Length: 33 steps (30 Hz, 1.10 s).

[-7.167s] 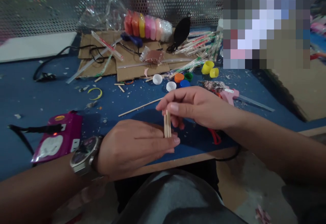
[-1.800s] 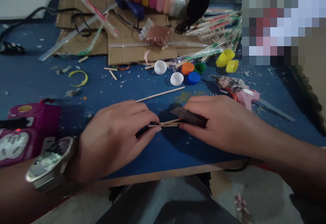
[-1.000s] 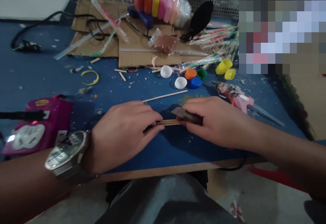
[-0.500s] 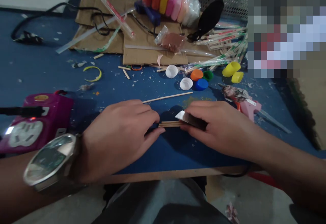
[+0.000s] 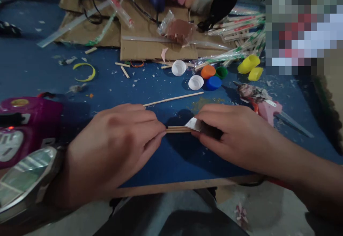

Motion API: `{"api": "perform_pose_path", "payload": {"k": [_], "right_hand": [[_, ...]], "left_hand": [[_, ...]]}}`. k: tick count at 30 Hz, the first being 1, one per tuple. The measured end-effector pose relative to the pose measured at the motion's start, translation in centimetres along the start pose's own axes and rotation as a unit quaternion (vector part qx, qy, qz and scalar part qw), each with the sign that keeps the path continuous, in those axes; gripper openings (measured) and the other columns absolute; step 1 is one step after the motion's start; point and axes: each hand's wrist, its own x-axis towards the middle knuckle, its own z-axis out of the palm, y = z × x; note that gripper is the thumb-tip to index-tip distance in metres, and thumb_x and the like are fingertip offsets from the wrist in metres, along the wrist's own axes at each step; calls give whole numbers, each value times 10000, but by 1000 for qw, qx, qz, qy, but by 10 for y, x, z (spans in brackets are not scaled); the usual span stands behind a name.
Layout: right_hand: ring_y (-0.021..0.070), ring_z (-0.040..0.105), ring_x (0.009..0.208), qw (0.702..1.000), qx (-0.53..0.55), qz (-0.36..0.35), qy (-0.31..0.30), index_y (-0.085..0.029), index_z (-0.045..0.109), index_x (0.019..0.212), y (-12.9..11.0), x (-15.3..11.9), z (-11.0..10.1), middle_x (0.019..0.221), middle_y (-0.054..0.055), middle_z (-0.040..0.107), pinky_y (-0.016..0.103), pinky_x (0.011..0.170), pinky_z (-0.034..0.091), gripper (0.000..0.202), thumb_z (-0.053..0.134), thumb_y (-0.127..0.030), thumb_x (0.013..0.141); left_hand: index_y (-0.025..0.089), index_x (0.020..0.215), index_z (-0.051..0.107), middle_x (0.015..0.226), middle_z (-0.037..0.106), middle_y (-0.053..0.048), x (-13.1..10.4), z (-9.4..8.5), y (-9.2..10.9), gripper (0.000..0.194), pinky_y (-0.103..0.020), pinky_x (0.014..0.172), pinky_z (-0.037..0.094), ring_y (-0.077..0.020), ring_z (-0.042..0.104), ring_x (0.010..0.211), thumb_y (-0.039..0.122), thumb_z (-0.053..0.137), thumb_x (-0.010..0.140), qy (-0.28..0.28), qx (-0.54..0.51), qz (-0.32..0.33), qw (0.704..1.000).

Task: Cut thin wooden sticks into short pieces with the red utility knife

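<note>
A few thin wooden sticks [image 5: 178, 129] are lined up side by side just above the blue table [image 5: 155, 173], or maybe on it, can't really tell, right between the two hands near the front edge. Left hand [image 5: 118, 146] has their left ends pinched between thumb and fingers, so that grip is closed pretty tight. Right hand [image 5: 233, 132] is clamped around a metal blade [image 5: 194, 123], with its pointed tip poking out toward the left, right over the other end of the sticks. That end runs in by the right fingertips, but how much of it they're gripping is hidden.

Just beyond the hands there's a loose stick [image 5: 174, 99] lying at a slight slant, and past it a bunch of bottle caps: two white ones [image 5: 196, 82], an orange one [image 5: 208, 72], a green one [image 5: 222, 72] and a blue one [image 5: 213, 83]. Couple of yellow pieces [image 5: 249, 64] sit off to the right of those, and a pink glue gun [image 5: 268, 111] is lying beyond the right hand. Over on the left is a purple power strip [image 5: 40, 121] with a red light on, near the big wristwatch [image 5: 26, 173]. Further back, some cardboard [image 5: 144, 50] has a brown packet [image 5: 180, 31] on top, with a messy pile of wrapped sticks [image 5: 241, 35] to the right
</note>
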Motion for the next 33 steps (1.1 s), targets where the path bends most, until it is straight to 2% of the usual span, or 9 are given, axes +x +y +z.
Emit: {"api": "perform_pose_path", "payload": {"k": [6, 10, 12, 16, 22, 25, 29, 33], "right_hand": [[185, 632, 785, 1000, 13, 0, -3, -208, 610, 855, 0, -2, -1, 851, 2, 610, 336, 712, 420, 218, 660, -115, 1046], [205, 696, 841, 999, 35, 7, -10, -199, 684, 918, 0, -3, -1, 965, 40, 697, 343, 732, 463, 145, 651, -103, 1022], [211, 719, 862, 999, 42, 7, -10, -198, 703, 940, 1, -3, -1, 1015, 54, 725, 342, 741, 482, 137, 644, -100, 1016], [217, 720, 840, 999, 39, 3, -5, -204, 712, 936, 1, -3, -1, 983, 48, 726, 350, 728, 480, 141, 645, -106, 1013], [222, 736, 859, 999, 45, 1, -9, -194, 744, 965, 1, -4, -2, 1004, 56, 741, 352, 737, 495, 132, 661, -113, 1028], [223, 741, 872, 999, 42, -2, -8, -186, 743, 938, 1, -3, -2, 1012, 67, 751, 354, 749, 499, 152, 654, -111, 1036], [231, 750, 880, 999, 40, -2, -6, -176, 741, 922, 1, -2, -2, 1015, 77, 761, 359, 741, 493, 164, 646, -103, 1033], [224, 742, 857, 999, 42, -1, -5, -178, 738, 917, 0, -2, -2, 1005, 71, 758, 355, 735, 492, 158, 651, -98, 1022]], "left_hand": [[257, 981, 832, 1014, 872, -36, -2, -1, -2, 385, -444, 742, 614, -264, 802, 878, 309, 509, 1185, -12, 14, -1, 1000], [253, 970, 828, 991, 867, -28, -2, -3, -2, 377, -453, 765, 610, -261, 788, 859, 294, 519, 1180, -15, 20, 1, 1000], [254, 953, 825, 970, 862, -26, -1, -4, -1, 388, -456, 766, 591, -261, 775, 840, 304, 514, 1180, -13, 31, -1, 999], [282, 953, 813, 966, 854, -13, -2, -3, 0, 418, -465, 802, 540, -267, 753, 846, 378, 480, 1187, -20, 46, -24, 998], [332, 1104, 813, 1056, 845, 26, -2, 1, -8, 299, -449, 847, 435, -261, 725, 905, 403, 532, 1178, -24, 41, -49, 998], [329, 1091, 808, 1072, 842, 15, -1, 0, -11, 329, -456, 846, 413, -271, 720, 922, 427, 511, 1191, -28, 63, -50, 996], [333, 1088, 824, 1095, 844, 21, 0, -4, -12, 381, -467, 824, 412, -274, 714, 932, 353, 464, 1209, -66, 79, -16, 995], [326, 1016, 847, 1021, 823, 1, 1, -3, -9, 409, -465, 799, 402, -279, 682, 860, 297, 475, 1180, -33, 87, -7, 996]]}}
